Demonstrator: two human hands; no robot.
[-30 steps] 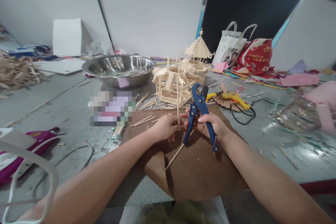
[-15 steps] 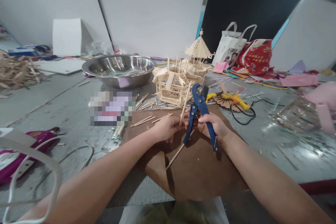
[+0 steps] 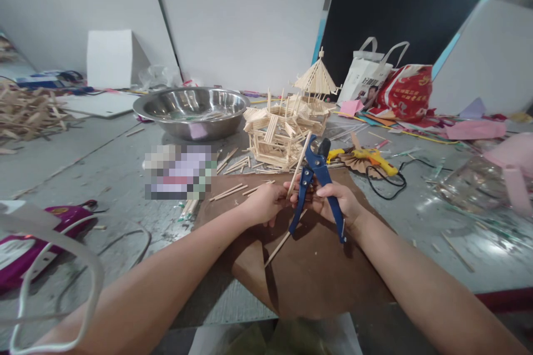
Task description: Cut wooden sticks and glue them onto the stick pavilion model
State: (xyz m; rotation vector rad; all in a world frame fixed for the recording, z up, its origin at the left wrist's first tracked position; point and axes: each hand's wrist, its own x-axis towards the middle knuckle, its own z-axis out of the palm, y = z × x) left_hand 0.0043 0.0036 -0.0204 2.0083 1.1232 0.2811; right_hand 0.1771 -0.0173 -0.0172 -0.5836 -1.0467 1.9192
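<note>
My left hand (image 3: 266,202) is closed on a thin wooden stick (image 3: 300,163), which leans up and to the right. The stick's top end lies close beside the jaw of a blue pipe cutter (image 3: 320,165); I cannot tell whether they touch. My right hand (image 3: 339,202) is wrapped round the cutter's handles, which are spread apart. Below the hands another wooden stick (image 3: 278,247) lies on a brown sheet (image 3: 316,283). Several short sticks (image 3: 229,192) rest on the sheet left of my hands.
Behind the hands stands a stick-built pavilion model (image 3: 272,136). A steel basin (image 3: 194,133) is to its left, a yellow glue gun (image 3: 381,161) with a black cord to its right. A purple device (image 3: 37,244) with a white cable sits at the left, a clear plastic container (image 3: 470,186) at the right.
The stick in my left hand has tilted further right, its top end closer to the cutter's jaw. Both hands keep their hold. The view has shifted slightly.
</note>
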